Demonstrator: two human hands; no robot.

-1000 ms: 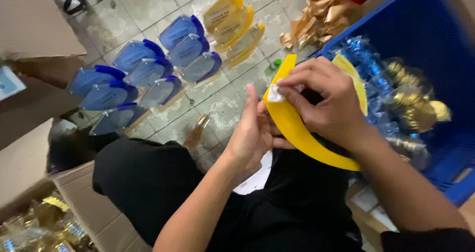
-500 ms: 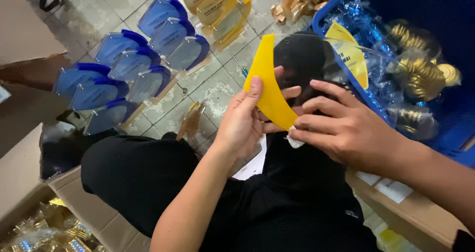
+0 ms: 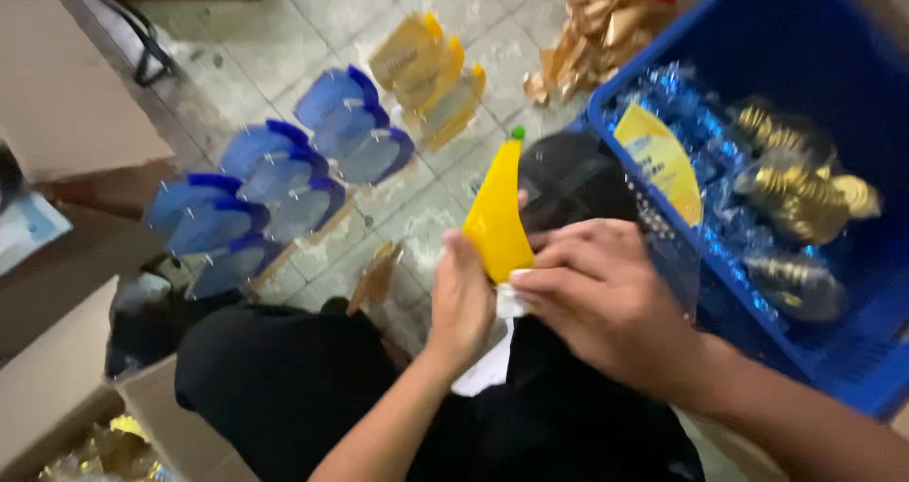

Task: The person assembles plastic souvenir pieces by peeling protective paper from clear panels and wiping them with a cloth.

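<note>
The blue plastic crate [image 3: 852, 368] fills the right side and serves as the landmark. Inside it lie shiny blue wrapped pieces [image 3: 696, 122] toward its near-left corner, gold foil-wrapped pieces [image 3: 800, 193] further right, and one yellow curved card [image 3: 663, 160] resting on the blue ones. Left of the crate, on the tiled floor [image 3: 312, 8], finished-looking items sit in rows: a cluster of blue fan-shaped pieces [image 3: 275, 193] well apart from the crate, and a smaller group of yellow fan-shaped pieces [image 3: 431, 75] between them and the crate. Crumpled gold wrapping [image 3: 592, 42] lies just beyond the crate's far-left corner. Brown cardboard boxes [image 3: 57, 103] stand farthest left.

Judging by those rows, a good many pieces look done, while the crate still holds stock, so work seems well under way but not finished.

Just left of the crate's near wall, over the lap, the yellow curved piece [image 3: 497, 222] is held upright. The left hand [image 3: 464, 302] grasps its lower edge, thumb pressed against it. The right hand [image 3: 597, 302] is curled with fingertips pinching a small white sticker [image 3: 511, 297] at the piece's base; motion blur hides whether the sticker is already stuck on.
</note>
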